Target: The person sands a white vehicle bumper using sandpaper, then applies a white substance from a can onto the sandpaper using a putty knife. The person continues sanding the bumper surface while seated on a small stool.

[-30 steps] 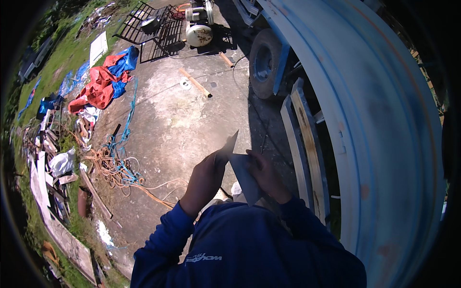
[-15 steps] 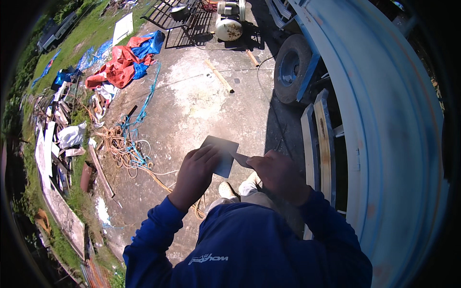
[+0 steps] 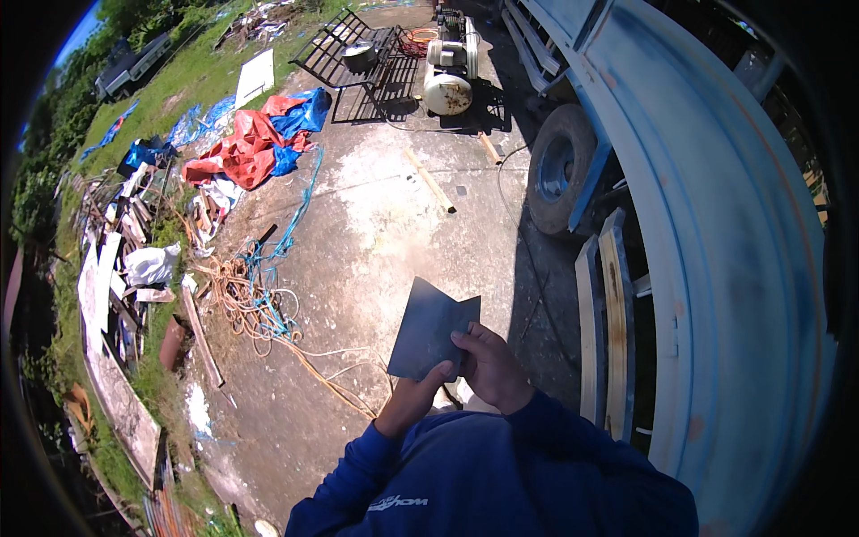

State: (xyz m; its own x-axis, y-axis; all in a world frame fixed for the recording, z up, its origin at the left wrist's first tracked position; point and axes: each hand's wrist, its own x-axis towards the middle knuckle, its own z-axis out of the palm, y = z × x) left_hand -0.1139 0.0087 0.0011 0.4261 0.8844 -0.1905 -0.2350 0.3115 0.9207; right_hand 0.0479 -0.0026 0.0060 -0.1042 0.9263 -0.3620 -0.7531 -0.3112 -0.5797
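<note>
My left hand point(image 3: 417, 400) grips the lower edge of a thin, flat dark grey sheet point(image 3: 424, 329), its thumb on the near face. Close beside it, my right hand point(image 3: 494, 368) is closed, thumb on top, on a smaller dark grey piece point(image 3: 469, 311) whose pointed corner shows past the sheet's right side. The two pieces overlap, and my fingers behind them are hidden. Both look like sandpaper or thin plate; I cannot tell which. They are held in front of my body, above the concrete.
On my right stands a large pale blue vehicle panel point(image 3: 734, 268), with a wheel point(image 3: 562, 168) and long beams point(image 3: 614, 331) beside it. Tangled rope point(image 3: 246, 295), scrap boards point(image 3: 134, 403) and a red-blue tarp point(image 3: 246, 152) lie left. An air compressor point(image 3: 447, 89) stands ahead.
Both hands have come lower and closer together. My left hand has moved from the top of the sheet to its lower edge, and the smaller piece now overlaps the sheet. The view has tilted up.
</note>
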